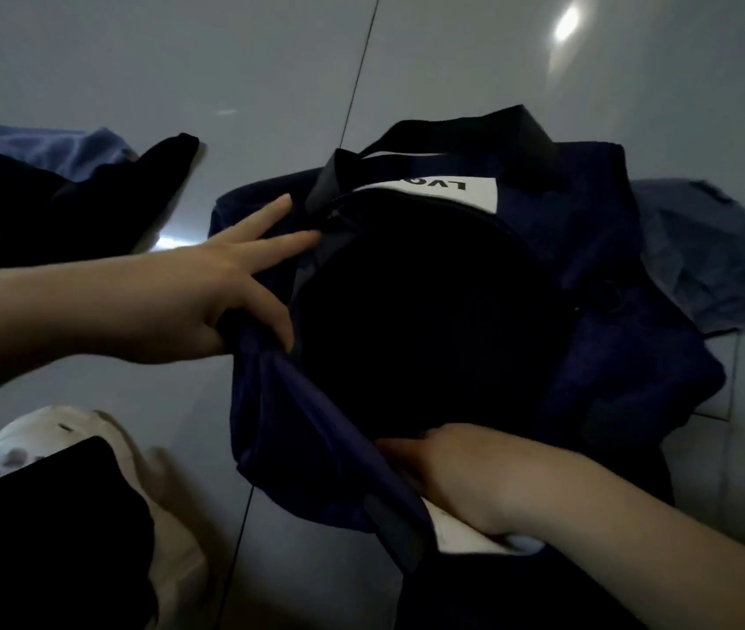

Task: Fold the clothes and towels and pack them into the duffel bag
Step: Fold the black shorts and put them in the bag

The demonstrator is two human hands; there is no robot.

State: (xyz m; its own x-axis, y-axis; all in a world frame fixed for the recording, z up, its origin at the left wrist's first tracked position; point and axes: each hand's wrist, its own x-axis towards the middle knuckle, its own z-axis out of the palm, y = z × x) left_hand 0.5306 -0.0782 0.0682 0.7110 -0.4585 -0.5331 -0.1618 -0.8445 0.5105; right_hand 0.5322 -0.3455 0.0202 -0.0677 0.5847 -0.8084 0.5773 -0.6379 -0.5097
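The left hand (pixel 225 284) reaches in from the left edge with its forearm almost level. Its fingers are spread flat along the far-left rim of the duffel bag (pixel 589 356), while the thumb hooks over the rim and pinches the navy fabric against the palm, holding the mouth open. The right hand (pixel 461 475) comes in from the lower right, forearm slanting up and to the left. Its fingers are tucked down inside the near end of the opening, so whether they grip anything cannot be told; a pale cloth (pixel 457 534) lies just under the wrist.

The bag lies on the glossy tiled floor (pixel 134 61) at the middle of the view. Its long axis runs from the near end by the right hand up and away, and the opening (pixel 416 320) faces up, black inside. Black handles (pixel 489 125) arch over the far end. Beneath them is a white label (pixel 443 193) with black letters, seen upside down; only "LVO" reads.

A blue-grey garment (pixel 707 256) lies just right of the bag. Dark clothes (pixel 43 206) and a blue cloth (pixel 66 147) lie well to the left.
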